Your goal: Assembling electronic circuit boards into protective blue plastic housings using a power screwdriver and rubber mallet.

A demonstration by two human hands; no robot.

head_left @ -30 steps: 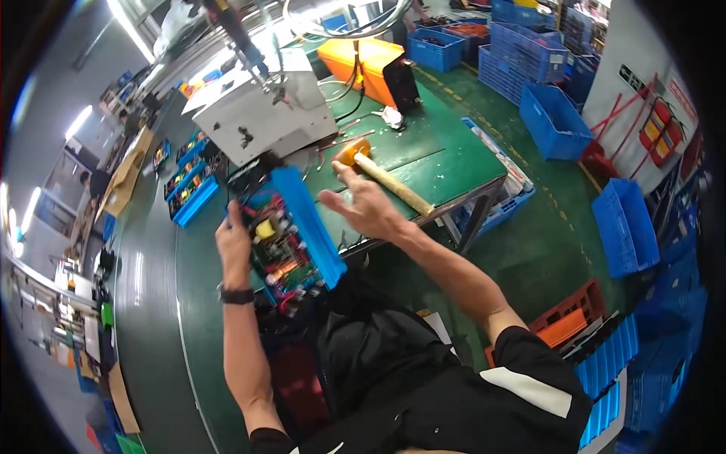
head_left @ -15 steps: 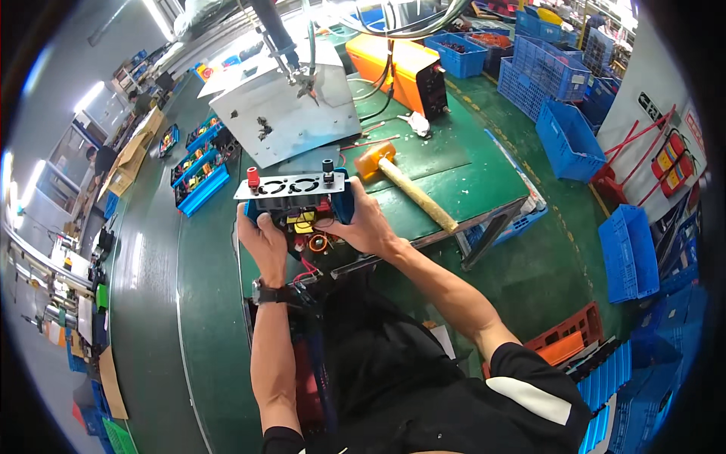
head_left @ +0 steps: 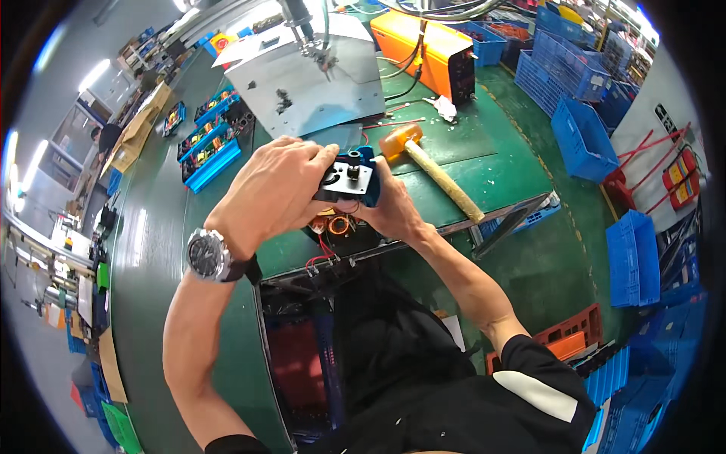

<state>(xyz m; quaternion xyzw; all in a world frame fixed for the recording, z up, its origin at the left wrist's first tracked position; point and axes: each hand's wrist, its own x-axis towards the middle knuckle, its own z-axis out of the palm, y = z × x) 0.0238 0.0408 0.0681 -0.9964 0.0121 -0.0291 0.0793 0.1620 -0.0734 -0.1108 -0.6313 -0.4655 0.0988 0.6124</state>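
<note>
Black short sleeves [head_left: 537,363] are filling the near edge, and two bare forearms are reaching up over the green-topped workbench [head_left: 499,170]. Here's the left hand [head_left: 272,189], a chunky wristwatch [head_left: 206,253] shining on its wrist: it's clutching the electronic unit [head_left: 352,180] from above, fingers lapping over the left part of the silver end plate. And the right hand [head_left: 397,212] is gripping the unit's blue side. The unit is sitting between both hands near the bench's front edge, a copper coil [head_left: 339,225] peeking out below the hands, red wires [head_left: 323,248] trailing toward the edge.

Just to the right, a mallet [head_left: 446,181] is lying on the green top, amber head near the right hand, pale handle slanting toward the front edge. Behind, a grey metal box [head_left: 318,87] is standing tall, a crumpled white item [head_left: 444,108] is resting to its right, and an orange-and-black case [head_left: 423,53] is looming beyond. Off left, more open blue-cased units [head_left: 210,155] are lying in a group.

Out in the room, blue plastic crates [head_left: 634,261] are crowding the green floor [head_left: 541,250], red fire extinguishers [head_left: 682,179] are standing by the wall, and far left, a co-worker [head_left: 110,136] is showing beside cardboard [head_left: 136,129].
</note>
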